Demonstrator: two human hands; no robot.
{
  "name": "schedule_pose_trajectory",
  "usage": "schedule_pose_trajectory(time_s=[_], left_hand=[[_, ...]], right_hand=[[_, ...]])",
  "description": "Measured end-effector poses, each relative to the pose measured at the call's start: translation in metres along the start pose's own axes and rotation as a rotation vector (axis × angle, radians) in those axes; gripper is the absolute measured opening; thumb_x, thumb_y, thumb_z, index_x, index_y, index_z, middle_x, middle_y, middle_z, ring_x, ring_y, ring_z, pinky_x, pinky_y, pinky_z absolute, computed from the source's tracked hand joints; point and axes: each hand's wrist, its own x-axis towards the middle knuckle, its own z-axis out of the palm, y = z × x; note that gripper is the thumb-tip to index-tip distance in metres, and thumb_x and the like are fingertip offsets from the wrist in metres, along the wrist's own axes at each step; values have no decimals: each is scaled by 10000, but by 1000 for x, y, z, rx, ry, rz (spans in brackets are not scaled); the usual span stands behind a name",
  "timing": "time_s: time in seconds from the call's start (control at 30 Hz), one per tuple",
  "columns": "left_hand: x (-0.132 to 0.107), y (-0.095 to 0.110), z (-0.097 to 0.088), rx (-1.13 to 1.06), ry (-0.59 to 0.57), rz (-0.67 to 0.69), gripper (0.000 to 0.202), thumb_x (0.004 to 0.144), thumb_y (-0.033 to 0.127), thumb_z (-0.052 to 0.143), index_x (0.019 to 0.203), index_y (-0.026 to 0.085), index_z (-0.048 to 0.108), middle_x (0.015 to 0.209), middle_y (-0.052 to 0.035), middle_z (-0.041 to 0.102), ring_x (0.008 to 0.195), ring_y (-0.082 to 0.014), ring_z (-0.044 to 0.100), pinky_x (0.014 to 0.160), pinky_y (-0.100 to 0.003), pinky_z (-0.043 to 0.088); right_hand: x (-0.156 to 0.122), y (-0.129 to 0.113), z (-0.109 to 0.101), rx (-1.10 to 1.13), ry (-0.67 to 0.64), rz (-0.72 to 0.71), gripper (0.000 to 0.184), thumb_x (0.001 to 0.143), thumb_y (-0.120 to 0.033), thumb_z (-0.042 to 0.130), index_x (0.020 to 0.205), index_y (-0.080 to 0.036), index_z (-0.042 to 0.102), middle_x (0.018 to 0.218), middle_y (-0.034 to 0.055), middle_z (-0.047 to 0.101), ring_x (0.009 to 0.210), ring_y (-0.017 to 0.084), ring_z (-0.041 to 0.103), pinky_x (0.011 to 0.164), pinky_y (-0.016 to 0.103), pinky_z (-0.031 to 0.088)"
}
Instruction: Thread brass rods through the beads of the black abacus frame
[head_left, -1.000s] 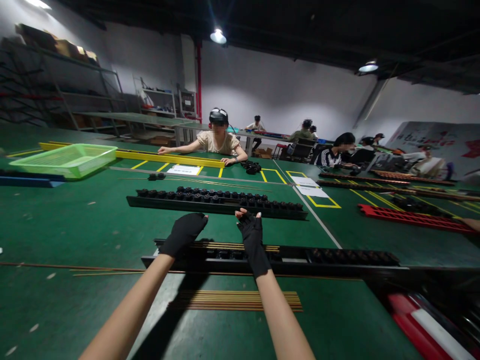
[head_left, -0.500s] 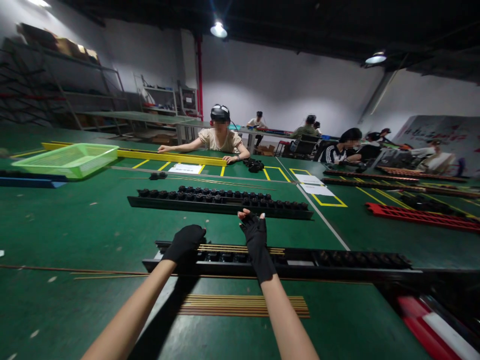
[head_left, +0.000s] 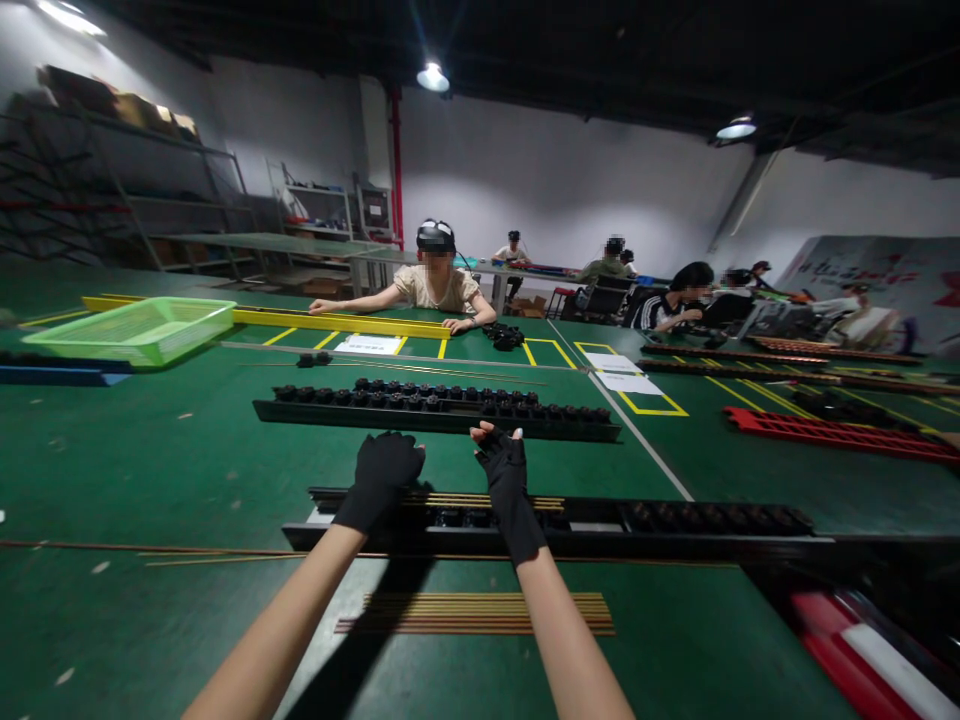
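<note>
Both my hands wear black gloves and hover over the far edge of a long black frame (head_left: pixel 675 520) that holds black beads. My left hand (head_left: pixel 384 472) is seen from the back with its fingers curled under, and what they hold is hidden. My right hand (head_left: pixel 504 468) is a little to the right, its bare fingertips bent together in a pinch. Thin wooden rods (head_left: pixel 457 498) lie along the frame just below both hands. A second black frame (head_left: pixel 300 411) with a row of beads lies farther out.
A flat bundle of rods (head_left: pixel 480 613) lies on the green table near me, and loose rods (head_left: pixel 150 549) lie to the left. A green basket (head_left: pixel 135 330) stands far left, a red frame (head_left: pixel 825 434) to the right. A person (head_left: pixel 436 280) sits opposite, others behind.
My left hand dipped onto the near frame, then rose and moved right, closer to my right hand. My right hand stayed almost in place.
</note>
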Motion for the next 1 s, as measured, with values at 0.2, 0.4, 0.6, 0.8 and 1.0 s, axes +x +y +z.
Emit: schedule_pose_trajectory(time_s=[0.2,0.4,0.6,0.8,1.0], left_hand=[[-8,21,16,-60,-4,107,327,952,255,370,1034,147,668,1061,-169,676,992,-261,632,872,-409,452],[-10,12,43,-110,-76,247,290,963,258,387,957,153,658,941,-128,694,880,-208,645,809,-324,480],[-9,10,47,-101,-104,265,293,971,254,379,1044,140,639,977,-155,689,915,-237,648,810,-347,487],[-11,18,33,-73,-91,203,296,956,247,396,993,136,668,971,-159,696,933,-251,653,818,-368,475],[6,34,12,-69,-60,100,402,967,325,363,874,113,692,865,-187,695,839,-261,667,779,-397,469]], right_hand=[[1,0,-1,4,-4,-10,527,910,-621,457,1019,-164,694,1010,76,746,982,180,685,901,378,502],[0,0,1,1,-16,-20,500,894,-624,467,980,-193,706,1017,76,754,1018,188,677,927,367,505],[1,0,1,6,-19,-22,478,909,-606,409,930,-246,723,1010,66,760,1046,197,670,913,365,520],[0,0,4,24,-13,-32,478,893,-619,440,928,-234,720,968,58,767,1068,213,664,907,371,522],[-3,-1,5,25,-9,-26,497,913,-618,439,945,-201,708,952,64,761,1007,194,680,892,356,522]])
